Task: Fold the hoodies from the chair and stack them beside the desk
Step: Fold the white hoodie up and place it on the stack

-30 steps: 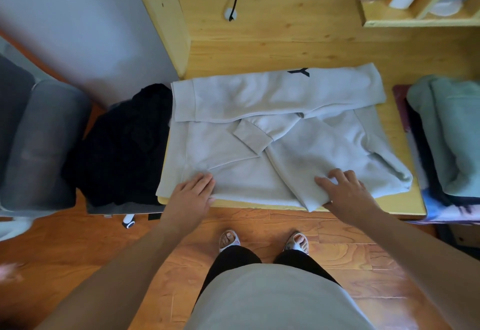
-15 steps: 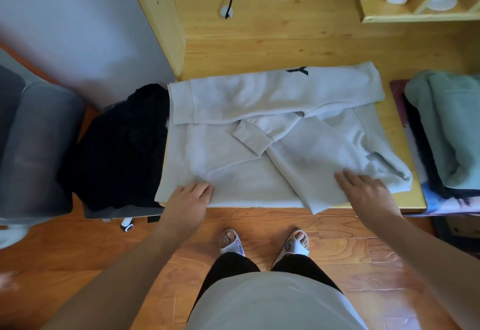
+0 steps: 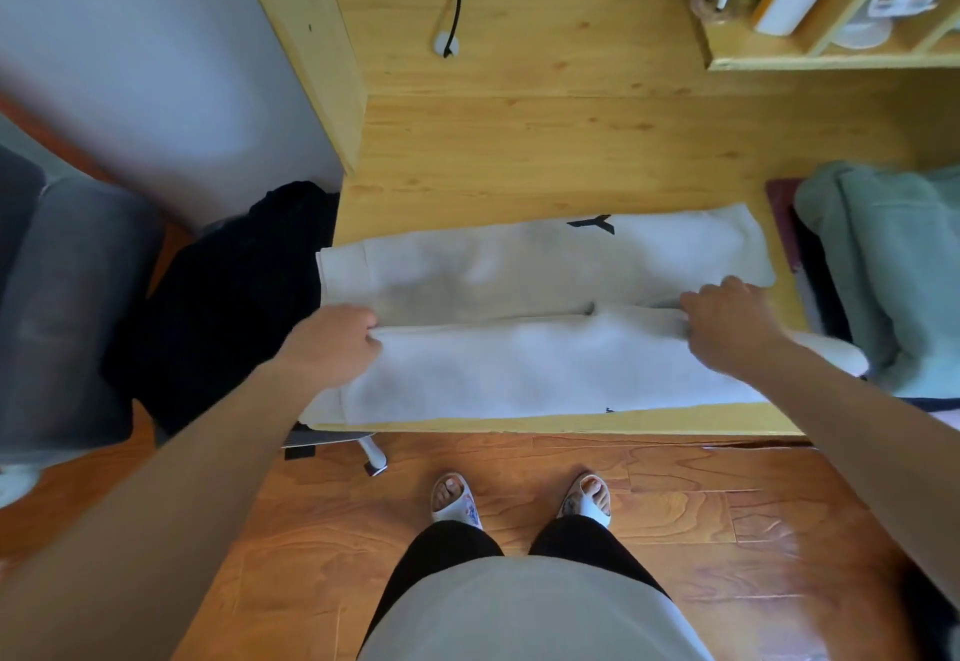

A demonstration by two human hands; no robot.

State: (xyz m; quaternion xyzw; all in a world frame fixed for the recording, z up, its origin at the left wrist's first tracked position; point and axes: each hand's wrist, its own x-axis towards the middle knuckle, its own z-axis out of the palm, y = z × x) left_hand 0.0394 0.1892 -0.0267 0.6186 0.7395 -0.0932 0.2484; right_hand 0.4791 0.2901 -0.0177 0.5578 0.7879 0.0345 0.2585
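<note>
Both hands pinch the folded edge of the grey hoodie (image 3: pixel 545 364) on the counter (image 3: pixel 545 151): left hand (image 3: pixel 332 343) at one end, right hand (image 3: pixel 727 327) at the other. Best to lay that edge level and flatten it before halving.

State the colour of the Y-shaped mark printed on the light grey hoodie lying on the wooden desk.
Black, seen clearly in the head view: the Y-shaped mark on the light grey hoodie.
</note>
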